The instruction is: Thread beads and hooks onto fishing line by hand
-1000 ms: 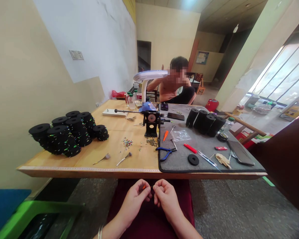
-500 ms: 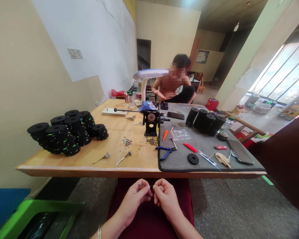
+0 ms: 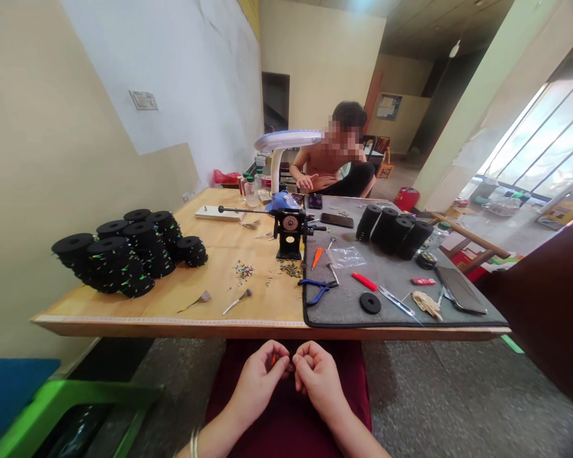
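Observation:
In front of the table edge, my left hand (image 3: pixel 263 375) and my right hand (image 3: pixel 319 376) meet, thumbs and fingers pinched close together. A small orange piece (image 3: pixel 274 360) shows inside the curled fingers of my left hand; its kind is not clear. Whatever my right hand pinches is too small to make out. Beyond them on the table lie two thin brush-like tools (image 3: pixel 239 301) with fanned tips, blue-handled pliers (image 3: pixel 318 291) and a black foam disc (image 3: pixel 370 303) with a centre hole.
A black hand-crank winder (image 3: pixel 290 234) stands mid-table before a white lamp (image 3: pixel 277 166). Stacked black foam spools (image 3: pixel 119 254) stand left, more spools (image 3: pixel 392 233) right. Small beads (image 3: pixel 244 271), scissors (image 3: pixel 397 301) and a phone (image 3: pixel 337 221) lie about. Another person (image 3: pixel 332 159) sits opposite.
My hands stay pinched together, with only slight finger movement. The person opposite has lowered and turned a hand a little. The view has shifted very slightly.

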`<state>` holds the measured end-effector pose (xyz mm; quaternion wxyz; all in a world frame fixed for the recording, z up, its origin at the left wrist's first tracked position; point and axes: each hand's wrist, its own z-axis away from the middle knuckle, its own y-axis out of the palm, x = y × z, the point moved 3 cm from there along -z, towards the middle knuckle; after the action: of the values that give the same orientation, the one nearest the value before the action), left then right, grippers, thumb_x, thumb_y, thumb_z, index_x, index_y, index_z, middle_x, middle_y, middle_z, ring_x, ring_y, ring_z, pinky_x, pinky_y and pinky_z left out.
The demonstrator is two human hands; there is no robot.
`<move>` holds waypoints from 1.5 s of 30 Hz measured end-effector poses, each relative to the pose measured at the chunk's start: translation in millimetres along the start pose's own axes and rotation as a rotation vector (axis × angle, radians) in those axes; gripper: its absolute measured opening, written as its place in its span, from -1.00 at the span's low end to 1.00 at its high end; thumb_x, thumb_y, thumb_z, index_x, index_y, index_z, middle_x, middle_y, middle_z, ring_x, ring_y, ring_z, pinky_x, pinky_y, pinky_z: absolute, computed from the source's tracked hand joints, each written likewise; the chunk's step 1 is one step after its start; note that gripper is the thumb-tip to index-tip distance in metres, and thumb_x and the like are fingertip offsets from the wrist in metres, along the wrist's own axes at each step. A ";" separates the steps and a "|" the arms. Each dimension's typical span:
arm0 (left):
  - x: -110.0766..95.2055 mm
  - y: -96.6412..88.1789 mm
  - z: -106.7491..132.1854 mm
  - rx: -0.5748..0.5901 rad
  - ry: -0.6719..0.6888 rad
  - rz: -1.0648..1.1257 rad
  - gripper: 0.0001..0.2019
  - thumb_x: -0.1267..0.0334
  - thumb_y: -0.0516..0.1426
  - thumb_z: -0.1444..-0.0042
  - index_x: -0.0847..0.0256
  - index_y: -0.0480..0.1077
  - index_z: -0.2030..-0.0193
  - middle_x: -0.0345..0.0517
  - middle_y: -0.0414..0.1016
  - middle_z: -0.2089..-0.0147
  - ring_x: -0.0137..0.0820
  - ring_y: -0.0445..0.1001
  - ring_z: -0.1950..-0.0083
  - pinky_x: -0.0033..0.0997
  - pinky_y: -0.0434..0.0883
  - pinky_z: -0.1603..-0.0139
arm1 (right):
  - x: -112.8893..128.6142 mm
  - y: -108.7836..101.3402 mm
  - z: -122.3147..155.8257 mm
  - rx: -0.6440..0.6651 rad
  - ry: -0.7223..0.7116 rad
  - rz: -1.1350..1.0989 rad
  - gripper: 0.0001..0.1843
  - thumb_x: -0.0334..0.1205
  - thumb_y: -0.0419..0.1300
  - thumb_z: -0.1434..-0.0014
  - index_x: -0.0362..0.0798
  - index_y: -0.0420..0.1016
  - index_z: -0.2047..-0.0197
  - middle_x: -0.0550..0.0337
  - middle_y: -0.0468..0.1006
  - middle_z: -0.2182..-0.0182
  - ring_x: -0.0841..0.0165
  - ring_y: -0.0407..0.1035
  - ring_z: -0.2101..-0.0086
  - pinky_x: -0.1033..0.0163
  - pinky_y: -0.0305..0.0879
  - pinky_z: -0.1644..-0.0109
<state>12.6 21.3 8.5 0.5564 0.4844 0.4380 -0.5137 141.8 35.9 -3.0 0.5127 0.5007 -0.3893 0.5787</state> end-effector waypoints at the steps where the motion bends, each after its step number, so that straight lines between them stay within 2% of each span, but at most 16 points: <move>1: -1.5 -1.6 -0.3 -0.033 0.052 -0.084 -0.82 0.15 0.23 0.02 0.22 0.41 0.39 -0.19 0.47 0.44 -0.35 0.47 0.38 -0.39 0.40 0.32 | 0.4 0.2 0.1 0.003 -0.006 0.004 -0.69 -0.01 0.19 -0.02 -0.03 0.22 0.49 0.44 0.27 0.83 0.58 0.00 0.79 0.46 -0.09 0.68; 3: -3.6 -3.1 -0.5 -0.064 0.110 -0.205 -0.85 0.17 0.21 -0.01 0.21 0.42 0.39 -0.16 0.49 0.43 -0.32 0.49 0.37 -0.39 0.40 0.30 | 1.2 0.6 0.0 0.008 -0.011 0.007 -0.69 -0.01 0.19 -0.02 -0.03 0.22 0.49 0.45 0.27 0.83 0.58 0.00 0.79 0.46 -0.08 0.68; 5: -4.1 -2.6 -0.8 -0.051 0.106 -0.236 -0.85 0.18 0.18 -0.03 0.22 0.42 0.39 -0.15 0.50 0.43 -0.32 0.49 0.37 -0.38 0.40 0.30 | 1.8 0.5 -0.3 0.005 -0.004 0.007 -0.68 0.01 0.20 -0.01 -0.03 0.22 0.49 0.45 0.26 0.83 0.58 -0.01 0.79 0.46 -0.09 0.68; 9: -2.2 1.0 -1.5 0.004 0.004 -0.089 -0.81 0.15 0.21 0.02 0.24 0.39 0.41 -0.17 0.47 0.45 -0.35 0.47 0.41 -0.37 0.44 0.34 | 0.6 -1.9 -2.2 -0.019 0.003 -0.011 -0.64 0.07 0.22 0.01 -0.05 0.24 0.48 0.42 0.29 0.81 0.58 0.00 0.78 0.45 -0.11 0.67; 14: -0.3 4.4 0.0 0.036 -0.106 0.155 -0.79 0.22 0.26 0.09 0.21 0.33 0.36 -0.20 0.49 0.43 -0.40 0.47 0.37 -0.38 0.45 0.29 | -5.2 -5.1 -5.5 -0.014 -0.008 -0.068 -0.60 0.09 0.24 0.02 -0.06 0.25 0.46 0.41 0.32 0.80 0.58 0.02 0.76 0.45 -0.11 0.65; 18: 0.0 6.5 0.9 0.105 -0.156 0.189 -0.78 0.17 0.24 0.04 0.22 0.29 0.41 -0.16 0.52 0.47 -0.40 0.49 0.41 -0.41 0.41 0.35 | -5.2 -6.3 -5.3 -0.012 0.027 -0.098 -0.59 0.11 0.26 0.04 -0.06 0.26 0.46 0.42 0.30 0.81 0.58 0.00 0.77 0.45 -0.15 0.66; 24: 0.5 4.8 -1.9 0.109 -0.154 0.119 -0.75 0.14 0.26 0.07 0.27 0.36 0.41 -0.15 0.51 0.49 -0.50 0.38 0.52 -0.55 0.18 0.57 | 1.7 -6.5 -2.6 -0.002 0.078 -0.085 -0.56 0.13 0.29 0.08 -0.07 0.28 0.48 0.40 0.32 0.80 0.60 -0.02 0.77 0.45 -0.18 0.68; 29: -0.4 6.3 -1.6 0.104 -0.186 0.101 -0.76 0.15 0.26 0.08 0.28 0.37 0.43 -0.18 0.49 0.50 -0.56 0.29 0.57 -0.58 0.06 0.59 | 2.0 -7.5 -3.1 -0.007 0.080 -0.097 -0.57 0.12 0.29 0.08 -0.08 0.30 0.47 0.39 0.34 0.79 0.60 -0.03 0.77 0.45 -0.20 0.67; 35: -2.9 9.5 -0.1 0.091 -0.178 0.041 -0.77 0.14 0.25 0.08 0.26 0.37 0.44 -0.21 0.47 0.55 -0.53 0.28 0.57 -0.55 0.09 0.57 | 1.8 -6.0 -3.5 0.007 0.054 -0.082 -0.58 0.11 0.29 0.08 -0.10 0.35 0.47 0.38 0.34 0.79 0.59 0.00 0.77 0.43 -0.16 0.66; 40: -0.8 10.1 -0.2 0.103 -0.178 0.077 -0.75 0.13 0.26 0.09 0.27 0.37 0.44 -0.18 0.48 0.54 -0.52 0.30 0.56 -0.54 0.11 0.55 | 0.4 -4.4 -4.2 0.001 0.038 -0.082 -0.60 0.09 0.30 0.08 -0.08 0.33 0.49 0.38 0.31 0.79 0.54 0.08 0.74 0.42 -0.10 0.64; 45: -1.5 9.9 -0.8 0.109 -0.148 0.129 -0.72 0.09 0.26 0.07 0.27 0.36 0.43 -0.19 0.47 0.52 -0.52 0.32 0.54 -0.54 0.13 0.53 | -2.1 -6.1 -4.5 -0.027 0.040 -0.087 -0.61 0.09 0.27 0.04 -0.08 0.32 0.48 0.40 0.29 0.79 0.56 0.04 0.74 0.42 -0.12 0.64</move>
<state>22.3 22.3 10.7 0.5920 0.5020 0.3348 -0.5342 146.9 40.8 -6.4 0.5518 0.4986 -0.3645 0.5604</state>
